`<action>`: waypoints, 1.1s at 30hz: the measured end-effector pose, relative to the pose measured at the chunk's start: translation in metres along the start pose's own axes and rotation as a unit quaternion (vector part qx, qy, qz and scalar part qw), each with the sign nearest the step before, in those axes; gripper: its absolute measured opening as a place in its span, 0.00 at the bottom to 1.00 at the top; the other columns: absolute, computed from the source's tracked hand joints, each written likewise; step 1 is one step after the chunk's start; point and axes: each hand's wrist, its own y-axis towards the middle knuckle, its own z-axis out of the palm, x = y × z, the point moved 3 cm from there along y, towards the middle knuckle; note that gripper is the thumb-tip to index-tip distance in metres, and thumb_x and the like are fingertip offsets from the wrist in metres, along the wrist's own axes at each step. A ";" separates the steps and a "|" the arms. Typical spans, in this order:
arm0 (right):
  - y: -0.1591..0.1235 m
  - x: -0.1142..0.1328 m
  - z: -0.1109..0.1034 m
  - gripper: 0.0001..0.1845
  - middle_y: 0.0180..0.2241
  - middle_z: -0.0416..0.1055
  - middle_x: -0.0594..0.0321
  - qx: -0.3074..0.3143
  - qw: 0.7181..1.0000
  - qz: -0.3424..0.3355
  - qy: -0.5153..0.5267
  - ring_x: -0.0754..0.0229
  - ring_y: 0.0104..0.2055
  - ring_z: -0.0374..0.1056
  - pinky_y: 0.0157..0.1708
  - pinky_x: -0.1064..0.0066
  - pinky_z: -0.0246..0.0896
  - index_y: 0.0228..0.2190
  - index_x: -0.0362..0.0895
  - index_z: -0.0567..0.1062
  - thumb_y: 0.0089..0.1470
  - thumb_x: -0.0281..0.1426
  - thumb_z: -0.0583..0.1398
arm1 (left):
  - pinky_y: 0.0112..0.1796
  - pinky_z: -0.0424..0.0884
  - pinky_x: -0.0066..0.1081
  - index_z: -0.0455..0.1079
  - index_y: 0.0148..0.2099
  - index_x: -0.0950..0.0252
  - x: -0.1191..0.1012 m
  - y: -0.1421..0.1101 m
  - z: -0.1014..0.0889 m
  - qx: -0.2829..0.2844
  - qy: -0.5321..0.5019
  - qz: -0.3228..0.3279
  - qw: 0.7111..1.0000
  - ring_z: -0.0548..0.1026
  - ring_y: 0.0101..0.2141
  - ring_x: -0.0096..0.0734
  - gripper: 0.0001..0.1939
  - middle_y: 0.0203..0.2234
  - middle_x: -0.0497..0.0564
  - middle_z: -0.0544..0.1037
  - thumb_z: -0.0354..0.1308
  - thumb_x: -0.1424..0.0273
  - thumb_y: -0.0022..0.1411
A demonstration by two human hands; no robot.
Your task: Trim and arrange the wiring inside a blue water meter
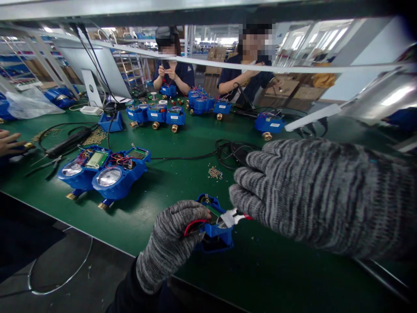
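My left hand (pixel 172 241), in a grey knit glove, is closed around a small blue meter housing (pixel 216 230) with red wires at the near edge of the green table (pixel 182 148). My right hand (pixel 293 191), gloved the same way, fills the right of the view. Its fingertips pinch a small white connector (pixel 230 216) with red wires, just above the housing.
Two open blue water meters (pixel 104 169) lie at left, with pliers and a black tool (pixel 61 150) behind them. More blue meters (pixel 156 114) line the far side, where two seated people work. Another person's hand (pixel 8 143) shows at far left. Black cables (pixel 231 150) coil mid-table.
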 end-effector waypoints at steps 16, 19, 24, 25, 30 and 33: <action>0.011 -0.007 -0.008 0.13 0.35 0.73 0.58 0.032 0.996 0.058 0.062 0.42 0.35 0.70 0.33 0.46 0.72 0.35 0.45 0.79 0.44 0.27 0.71 | 0.51 0.76 0.41 0.76 0.46 0.61 0.004 -0.004 0.003 -0.001 -0.066 -0.028 0.997 0.79 0.47 0.38 0.13 0.41 0.54 0.82 0.63 0.75 0.59; 0.010 -0.007 -0.005 0.16 0.35 0.73 0.58 0.045 0.994 0.059 0.078 0.42 0.36 0.69 0.33 0.45 0.72 0.36 0.44 0.79 0.41 0.28 0.72 | 0.50 0.77 0.40 0.76 0.47 0.60 0.003 -0.004 0.002 -0.004 -0.066 -0.024 0.998 0.79 0.46 0.37 0.13 0.42 0.54 0.82 0.63 0.75 0.59; 0.008 -0.008 -0.003 0.19 0.35 0.72 0.57 0.055 0.992 0.066 0.096 0.41 0.37 0.69 0.37 0.45 0.70 0.36 0.43 0.79 0.39 0.29 0.73 | 0.49 0.78 0.39 0.76 0.47 0.61 0.002 -0.003 0.002 -0.006 -0.057 -0.017 0.998 0.79 0.46 0.37 0.13 0.41 0.54 0.82 0.63 0.75 0.59; 0.008 -0.009 -0.003 0.19 0.35 0.72 0.56 0.054 0.992 0.067 0.093 0.41 0.38 0.69 0.37 0.46 0.69 0.37 0.43 0.79 0.39 0.29 0.73 | 0.48 0.78 0.39 0.75 0.47 0.61 0.002 -0.003 0.002 -0.008 -0.056 -0.014 0.998 0.79 0.46 0.38 0.13 0.41 0.54 0.82 0.63 0.75 0.59; 0.006 -0.008 -0.002 0.23 0.36 0.73 0.55 0.030 0.995 0.064 0.074 0.41 0.37 0.69 0.38 0.46 0.69 0.38 0.43 0.79 0.36 0.29 0.75 | 0.50 0.77 0.39 0.75 0.47 0.61 0.002 -0.004 0.002 -0.005 -0.051 -0.017 0.999 0.79 0.46 0.37 0.13 0.42 0.54 0.82 0.63 0.75 0.59; 0.006 -0.008 -0.002 0.22 0.35 0.73 0.57 0.021 0.995 0.063 0.076 0.43 0.36 0.69 0.36 0.49 0.70 0.37 0.44 0.79 0.35 0.30 0.74 | 0.49 0.78 0.38 0.76 0.46 0.61 0.002 -0.004 0.002 -0.007 -0.052 -0.019 0.998 0.79 0.46 0.37 0.12 0.41 0.54 0.82 0.63 0.75 0.59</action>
